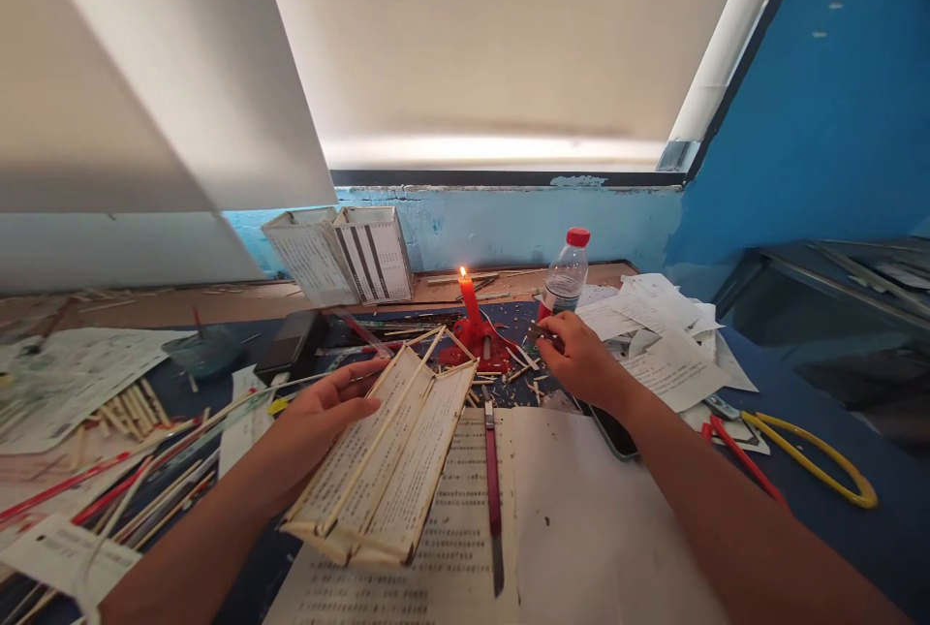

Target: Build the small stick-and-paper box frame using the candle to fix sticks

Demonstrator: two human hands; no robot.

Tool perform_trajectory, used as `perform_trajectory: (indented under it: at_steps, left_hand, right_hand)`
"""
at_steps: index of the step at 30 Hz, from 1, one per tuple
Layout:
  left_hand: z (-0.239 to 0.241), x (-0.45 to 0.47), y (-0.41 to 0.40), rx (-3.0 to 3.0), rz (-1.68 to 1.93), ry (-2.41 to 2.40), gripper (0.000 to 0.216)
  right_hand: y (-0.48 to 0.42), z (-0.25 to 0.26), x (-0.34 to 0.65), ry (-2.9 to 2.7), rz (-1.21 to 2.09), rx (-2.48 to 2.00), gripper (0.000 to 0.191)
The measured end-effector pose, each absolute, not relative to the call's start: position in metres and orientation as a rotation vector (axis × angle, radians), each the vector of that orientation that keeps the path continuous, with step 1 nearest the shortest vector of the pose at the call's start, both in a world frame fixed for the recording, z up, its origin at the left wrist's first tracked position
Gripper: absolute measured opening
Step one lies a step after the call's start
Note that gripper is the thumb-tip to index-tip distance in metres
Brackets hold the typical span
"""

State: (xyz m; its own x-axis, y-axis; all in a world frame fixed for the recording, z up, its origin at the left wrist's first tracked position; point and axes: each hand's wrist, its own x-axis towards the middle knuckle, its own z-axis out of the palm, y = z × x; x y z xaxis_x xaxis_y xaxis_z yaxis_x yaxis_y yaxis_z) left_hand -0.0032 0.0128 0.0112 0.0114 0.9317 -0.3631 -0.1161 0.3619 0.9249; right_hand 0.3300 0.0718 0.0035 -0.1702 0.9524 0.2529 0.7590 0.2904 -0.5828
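My left hand (326,420) grips the side of a box-like frame (418,431), built of thin sticks and printed paper and tilted above the papers. Its thumb lies over the near edge. Pinched in my right hand (585,361) is a small dark flat piece (543,336), whose kind I cannot make out. Between the hands, farther back, a lit red candle (470,303) stands in melted red wax (498,356). A dark red craft knife (493,480) lies on a printed sheet (450,557) beside the frame.
A plastic bottle (568,271) with a red cap stands behind my right hand. Loose papers (675,359), yellow-handled scissors (814,460) and a phone (614,436) lie to the right. Two paper boxes (374,257) stand at the back. Sticks and straws (167,489) clutter the left.
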Motion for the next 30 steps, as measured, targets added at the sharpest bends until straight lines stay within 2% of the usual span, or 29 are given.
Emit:
perform_trajectory:
  at_steps: [11,18,30]
  left_hand:
    - [0.013,0.0,0.01,0.846,1.012,1.309,0.064]
    - [0.011,-0.002,0.012,0.847,1.009,1.299,0.063]
    - [0.014,-0.001,0.01,0.834,1.014,1.292,0.058]
  right_hand:
    - [0.076,-0.025,0.321,-2.224,0.566,-1.533,0.016]
    - [0.075,-0.014,0.323,-2.115,0.607,-1.494,0.008]
    - [0.075,-0.004,0.327,-1.806,0.625,-1.49,0.016]
